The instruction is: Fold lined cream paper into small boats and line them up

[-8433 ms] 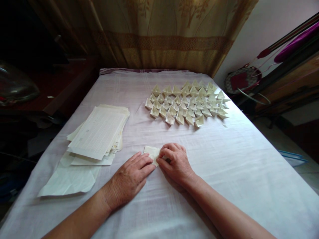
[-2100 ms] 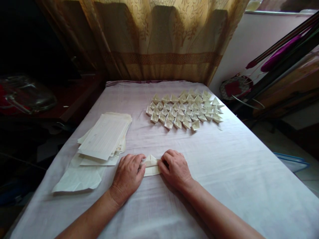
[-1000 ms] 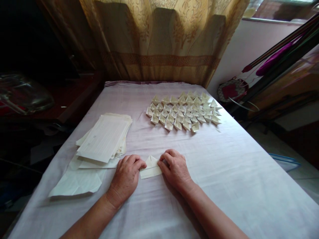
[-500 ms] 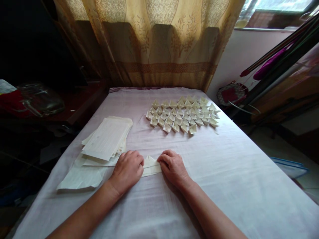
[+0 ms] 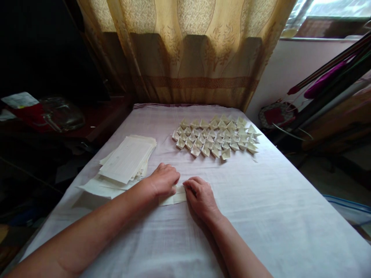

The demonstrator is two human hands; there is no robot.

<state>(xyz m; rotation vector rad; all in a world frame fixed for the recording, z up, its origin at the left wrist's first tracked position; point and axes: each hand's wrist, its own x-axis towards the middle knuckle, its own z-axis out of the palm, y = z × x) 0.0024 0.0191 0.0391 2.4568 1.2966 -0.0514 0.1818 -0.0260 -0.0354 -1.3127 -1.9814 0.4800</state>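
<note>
A small piece of folded cream paper (image 5: pixel 174 199) lies on the sheet in front of me, with crease lines across its lower band. My right hand (image 5: pixel 202 195) grips its right end, thumb and fingers pressed together. Over its upper part is my left hand (image 5: pixel 165 179), fingers curled down and closed on the paper; the peak of the fold is hidden beneath them. Beyond the hands stand several folded paper boats (image 5: pixel 214 137), set close together in rows.
A stack of loose paper sheets (image 5: pixel 127 158) lies left of my hands, partly behind my left forearm. A white cloth (image 5: pixel 261 216) covers the table. Behind it hangs a gold curtain (image 5: pixel 191 58). A glass jar (image 5: pixel 62 114) stands on the dark furniture at the left.
My left hand has moved right and up from the paper's left end to its top, covering the peak. The right hand keeps its grip. The view has shifted slightly.
</note>
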